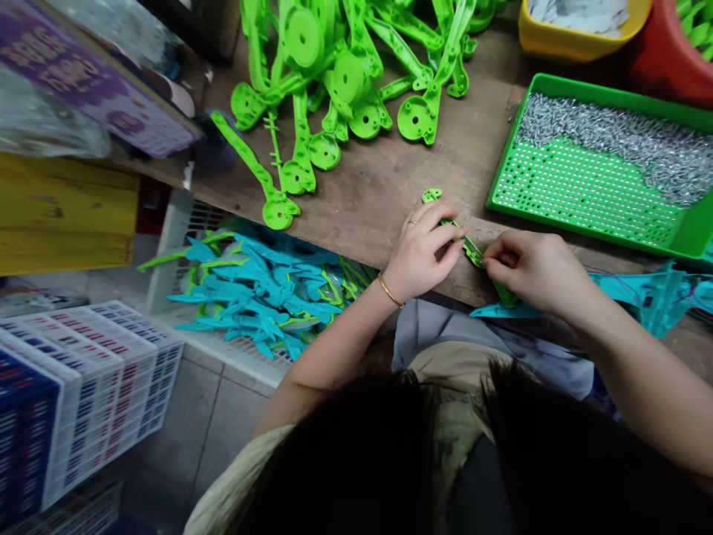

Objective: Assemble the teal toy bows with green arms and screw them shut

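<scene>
A slim bright-green plastic part lies at the front edge of the wooden bench. My left hand rests over its middle, fingers bent and pressed onto it, covering much of its length. At the part's right end, my right hand is closed in a pinch, its fingertips touching or very near that end. What sits between those fingertips is too small or hidden to make out. Below my right hand, another green piece shows partly, beside a turquoise plastic part with thin dark wires.
A green perforated tray with many small metal screws stands at right. Green plastic parts are heaped at the back. A white crate of turquoise and green pieces sits below the bench's left edge. Yellow and red containers stand back right.
</scene>
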Available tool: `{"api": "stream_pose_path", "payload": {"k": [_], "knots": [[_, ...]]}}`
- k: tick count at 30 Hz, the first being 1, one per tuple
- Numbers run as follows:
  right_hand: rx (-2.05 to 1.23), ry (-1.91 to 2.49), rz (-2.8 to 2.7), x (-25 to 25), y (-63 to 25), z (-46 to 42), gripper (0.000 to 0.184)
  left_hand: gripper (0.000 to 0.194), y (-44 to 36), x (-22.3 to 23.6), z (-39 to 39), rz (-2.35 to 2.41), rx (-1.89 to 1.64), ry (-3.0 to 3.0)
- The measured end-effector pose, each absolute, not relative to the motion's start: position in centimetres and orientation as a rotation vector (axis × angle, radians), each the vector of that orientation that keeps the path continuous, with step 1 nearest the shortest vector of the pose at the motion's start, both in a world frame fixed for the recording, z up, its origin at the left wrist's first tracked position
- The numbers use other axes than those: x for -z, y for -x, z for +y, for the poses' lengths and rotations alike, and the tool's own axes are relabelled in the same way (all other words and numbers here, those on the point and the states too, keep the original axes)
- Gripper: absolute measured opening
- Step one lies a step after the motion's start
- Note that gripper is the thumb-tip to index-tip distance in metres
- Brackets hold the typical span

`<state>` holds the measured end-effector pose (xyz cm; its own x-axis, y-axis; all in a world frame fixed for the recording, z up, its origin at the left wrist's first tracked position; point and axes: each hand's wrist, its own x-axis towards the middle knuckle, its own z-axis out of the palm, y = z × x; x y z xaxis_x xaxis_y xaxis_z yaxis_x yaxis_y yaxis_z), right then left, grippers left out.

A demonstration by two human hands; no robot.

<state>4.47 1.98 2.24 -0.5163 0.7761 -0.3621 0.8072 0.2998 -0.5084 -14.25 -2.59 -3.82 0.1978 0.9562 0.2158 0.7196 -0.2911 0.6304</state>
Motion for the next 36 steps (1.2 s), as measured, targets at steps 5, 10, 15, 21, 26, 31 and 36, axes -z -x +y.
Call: {"api": "stream_pose_path", "payload": {"k": [5, 10, 15, 21, 26, 31, 36], "knots": [[0.849, -1.433, 2.483, -2.2, -3.9, 2.5, 0.012, 0.018, 14.2, 3.4, -1.7, 1.654, -0.664, -2.041], [0.741, -1.384, 2.422, -2.4, -3.3, 3.3, 0.012, 0.018, 14.3, 3.1, -1.3, 1.654, -0.608, -2.040], [0.797, -1.271, 2.394, -2.0, -3.1, 5.0, 0.012, 0.018, 14.3, 3.1, -1.3, 1.650, -0.607, -2.040], [0.821, -1.059, 2.364, -1.7, -2.4, 7.0, 0.011, 0.017, 14.4, 3.2, -1.3, 1.648, -0.619, -2.048], [0.856, -1.013, 2.154, -3.1, -1.0, 7.6, 0.014, 0.018, 14.4, 3.4, -1.3, 1.655, -0.629, -2.055], [0.775, -1.058, 2.132, -3.7, -0.6, 7.1, 0.016, 0.016, 14.4, 3.4, -1.3, 1.650, -0.637, -2.050], [0.874, -1.101, 2.083, -3.4, -1.0, 7.1, 0.015, 0.018, 14.5, 3.5, -1.3, 1.645, -0.617, -2.071]]}}
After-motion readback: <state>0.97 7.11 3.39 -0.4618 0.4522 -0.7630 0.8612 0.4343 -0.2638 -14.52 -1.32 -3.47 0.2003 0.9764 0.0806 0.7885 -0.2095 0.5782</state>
